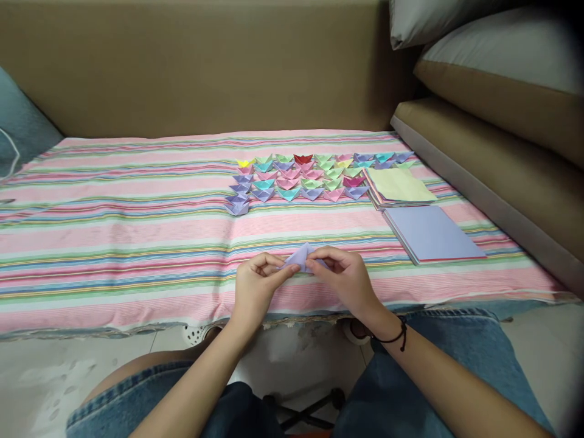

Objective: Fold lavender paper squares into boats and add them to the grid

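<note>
Between my two hands is a small folded lavender paper boat (301, 258), its pointed peak facing up and away from me. My left hand (261, 275) pinches its left side between thumb and fingers. From the right, my right hand (341, 274) grips the other side the same way, and the thumb tips nearly meet at the front. Part of the paper is hidden behind the fingers. Beyond my hands stand rows of finished paper boats (288, 194) in purple, pink, green, blue, yellow and red.
At the right lie a stack of lavender-topped paper squares (435, 234) and a stack with pale yellow on top (401, 184). A striped cloth (114, 243) covers the surface. Cushions (493, 164) rise along the right, and a brown backrest (196, 67) closes off the back.
</note>
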Tool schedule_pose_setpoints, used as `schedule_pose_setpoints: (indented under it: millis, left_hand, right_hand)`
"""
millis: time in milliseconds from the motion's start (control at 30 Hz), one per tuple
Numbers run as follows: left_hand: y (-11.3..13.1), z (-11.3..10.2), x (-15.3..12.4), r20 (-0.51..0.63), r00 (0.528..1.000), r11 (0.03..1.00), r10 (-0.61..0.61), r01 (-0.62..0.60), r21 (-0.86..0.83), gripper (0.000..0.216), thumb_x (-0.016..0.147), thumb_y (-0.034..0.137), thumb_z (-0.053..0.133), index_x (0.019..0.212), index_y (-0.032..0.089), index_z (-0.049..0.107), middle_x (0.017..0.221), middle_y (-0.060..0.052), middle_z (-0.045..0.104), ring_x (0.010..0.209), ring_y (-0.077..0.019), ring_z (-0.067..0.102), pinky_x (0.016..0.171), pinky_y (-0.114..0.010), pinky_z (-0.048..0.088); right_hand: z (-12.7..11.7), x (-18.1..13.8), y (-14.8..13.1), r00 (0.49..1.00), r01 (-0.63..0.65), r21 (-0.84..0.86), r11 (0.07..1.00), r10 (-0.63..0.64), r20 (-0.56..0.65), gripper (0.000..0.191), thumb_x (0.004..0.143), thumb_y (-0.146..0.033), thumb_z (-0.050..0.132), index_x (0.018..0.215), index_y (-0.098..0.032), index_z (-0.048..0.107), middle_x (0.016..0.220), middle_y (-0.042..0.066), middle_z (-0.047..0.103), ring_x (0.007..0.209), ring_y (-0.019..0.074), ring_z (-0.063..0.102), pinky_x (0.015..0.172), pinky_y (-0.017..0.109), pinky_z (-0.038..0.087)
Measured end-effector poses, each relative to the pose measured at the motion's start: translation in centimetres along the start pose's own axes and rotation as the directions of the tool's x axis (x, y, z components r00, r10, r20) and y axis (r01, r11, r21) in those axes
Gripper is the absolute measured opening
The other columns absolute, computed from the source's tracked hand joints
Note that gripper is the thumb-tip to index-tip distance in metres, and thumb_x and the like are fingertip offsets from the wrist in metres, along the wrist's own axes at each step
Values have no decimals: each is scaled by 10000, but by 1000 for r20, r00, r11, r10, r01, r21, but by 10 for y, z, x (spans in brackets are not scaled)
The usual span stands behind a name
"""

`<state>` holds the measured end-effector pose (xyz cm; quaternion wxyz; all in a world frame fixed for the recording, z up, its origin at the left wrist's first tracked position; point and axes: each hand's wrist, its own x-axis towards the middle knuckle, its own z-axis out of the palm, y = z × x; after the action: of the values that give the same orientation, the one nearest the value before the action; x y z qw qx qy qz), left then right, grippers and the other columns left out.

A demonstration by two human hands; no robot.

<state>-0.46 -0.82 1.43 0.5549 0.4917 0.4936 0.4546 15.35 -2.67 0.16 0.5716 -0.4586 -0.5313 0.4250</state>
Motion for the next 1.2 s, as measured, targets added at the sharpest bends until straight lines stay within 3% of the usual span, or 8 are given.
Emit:
schedule_pose_setpoints:
  millis: [233, 467, 667, 867, 1033, 1200]
  left_hand:
    - [-3, 3, -1, 8, 1000, 1000, 22, -22, 16, 236, 563, 251, 801, 594, 140, 595, 538, 35, 596, 517, -74, 528, 507, -182, 405]
    - [-1, -3, 1, 57, 998, 998, -25, 29, -62, 210, 577, 263, 798, 673, 148, 652, 600, 3, 666, 585, -117, 612, 588, -216, 484]
    - [0, -3, 2, 52, 994, 981, -101, 108, -160, 209, 547, 259, 815, 594, 140, 649, 612, -11, 684, 585, -122, 628, 631, -245, 522]
    - [-1, -1, 1, 34, 995, 981, -94, 99, -165, 187, 550, 246, 812, 583, 136, 664, 656, -22, 698, 601, -119, 633, 635, -242, 532]
    - [-3, -3, 0, 36, 997, 990, -69, 73, -122, 180, 564, 255, 803, 582, 139, 666, 671, -33, 701, 611, -130, 636, 631, -248, 535]
    - [-2, -3, 0, 30, 998, 994, -59, 61, -90, 194, 558, 271, 805, 580, 139, 663, 682, -42, 705, 613, -146, 641, 635, -270, 538]
  right_hand:
    - [4, 0, 1, 995, -58, -11, 998, 57, -84, 88, 671, -249, 716, 649, -190, 655, 669, 7, 666, 652, 158, 621, 602, 269, 502]
    - [1, 3, 2, 980, -111, -4, 994, 109, -165, 93, 651, -268, 718, 638, -197, 660, 673, 9, 677, 658, 174, 633, 601, 287, 506]
    - [1, 3, 2, 979, -105, -32, 994, 98, -180, 105, 645, -285, 724, 629, -205, 658, 649, 10, 666, 635, 184, 624, 593, 309, 502]
    - [3, 1, 4, 977, -102, -35, 994, 94, -189, 115, 652, -286, 724, 635, -198, 652, 653, 13, 655, 625, 174, 613, 585, 304, 493]
    - [4, 1, 2, 977, -99, 75, 992, 111, -182, 240, 628, -270, 756, 740, -205, 554, 664, -10, 647, 604, 149, 607, 555, 268, 485]
    - [1, 3, -1, 976, -176, 152, 973, 192, -99, 428, 624, -298, 766, 910, -236, 453, 720, -8, 707, 621, 167, 647, 573, 275, 502]
